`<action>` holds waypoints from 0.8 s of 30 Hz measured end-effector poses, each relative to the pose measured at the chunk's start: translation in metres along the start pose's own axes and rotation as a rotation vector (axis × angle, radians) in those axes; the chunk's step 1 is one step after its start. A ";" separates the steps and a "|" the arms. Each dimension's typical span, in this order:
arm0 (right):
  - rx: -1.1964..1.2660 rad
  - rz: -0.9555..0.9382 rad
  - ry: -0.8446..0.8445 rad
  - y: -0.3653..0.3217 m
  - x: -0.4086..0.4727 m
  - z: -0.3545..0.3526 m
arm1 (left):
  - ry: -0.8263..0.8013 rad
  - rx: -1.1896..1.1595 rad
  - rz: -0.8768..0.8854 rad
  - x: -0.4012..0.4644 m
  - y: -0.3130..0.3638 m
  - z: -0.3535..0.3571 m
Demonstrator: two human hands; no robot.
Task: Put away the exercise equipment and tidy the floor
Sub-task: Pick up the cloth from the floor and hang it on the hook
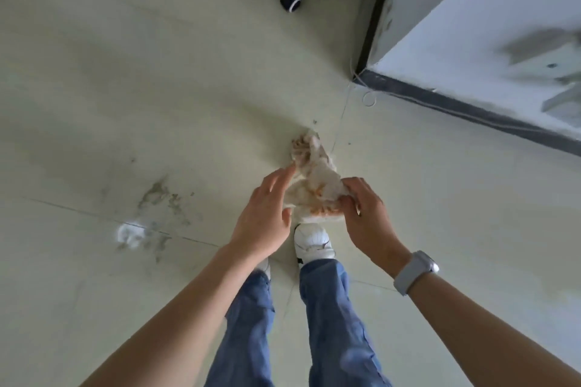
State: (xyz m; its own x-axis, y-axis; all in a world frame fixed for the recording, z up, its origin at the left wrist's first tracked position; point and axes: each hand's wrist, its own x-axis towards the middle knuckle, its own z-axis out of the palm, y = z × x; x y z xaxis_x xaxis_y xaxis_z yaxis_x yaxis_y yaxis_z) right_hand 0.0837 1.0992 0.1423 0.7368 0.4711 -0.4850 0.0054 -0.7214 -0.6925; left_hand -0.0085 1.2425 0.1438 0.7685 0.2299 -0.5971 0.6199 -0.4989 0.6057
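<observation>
No readable brand, label or writing anywhere in view; the band on your wrist and the shoes show no legible marks.

You're holding a crumpled cloth (pixel 314 185) in front of you, above the floor (pixel 125 104), over your feet. It's off-white and stained with orange-brown blotches, heaviest along the lower edge and near the top tip. It's bunched into a rough triangle, with the far end pointing away from you.

Your right hand (pixel 366 214) is gripping the cloth's right side, with the fingers curled round a fold and the thumb pinching on top. Your left hand (pixel 264 214) is sitting flat-fingered at the cloth's left edge, fingers extended and relaxed, fingertips touching the fabric, not clamping it.

You're wearing a pale grey watch (pixel 415 270) on the right wrist, blue jeans (pixel 330 308) and white shoes (pixel 312 242); the right shoe is just beneath the cloth in view.

The floor is pale tile with grout lines. A patch of grey-brown grime and a white smear (pixel 130 234) are sitting to your left, well apart from the cloth. A chair castor (pixel 290 3) on a chrome leg is showing at the top. A white wall corner with a dark skirting (pixel 471 110) is running along the right; a thin wire loop (pixel 367 99) is lying at its base.
</observation>
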 end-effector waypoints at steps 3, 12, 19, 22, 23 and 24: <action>0.045 0.027 0.066 -0.045 -0.055 -0.058 | -0.097 0.060 0.116 -0.039 0.050 -0.040; -0.017 -0.050 0.350 -0.120 -0.238 -0.201 | -0.381 0.163 0.462 -0.160 0.243 -0.066; 0.041 0.137 0.714 -0.061 -0.436 -0.300 | -0.550 0.359 0.558 -0.260 0.371 0.005; 0.127 0.296 0.937 -0.003 -0.528 -0.330 | -0.627 0.448 0.592 -0.298 0.415 0.054; 0.166 0.359 0.993 0.016 -0.558 -0.337 | -0.655 0.470 0.603 -0.310 0.430 0.072; 0.196 0.416 1.033 0.038 -0.586 -0.344 | -0.681 0.480 0.613 -0.323 0.447 0.092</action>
State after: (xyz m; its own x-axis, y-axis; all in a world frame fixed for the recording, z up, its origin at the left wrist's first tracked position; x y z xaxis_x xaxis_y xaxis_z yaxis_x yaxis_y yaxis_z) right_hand -0.1156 0.6208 0.5839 0.8630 -0.4977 -0.0865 -0.4098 -0.5896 -0.6960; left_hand 0.0062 0.8681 0.5590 0.5855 -0.6233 -0.5184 -0.0913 -0.6861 0.7218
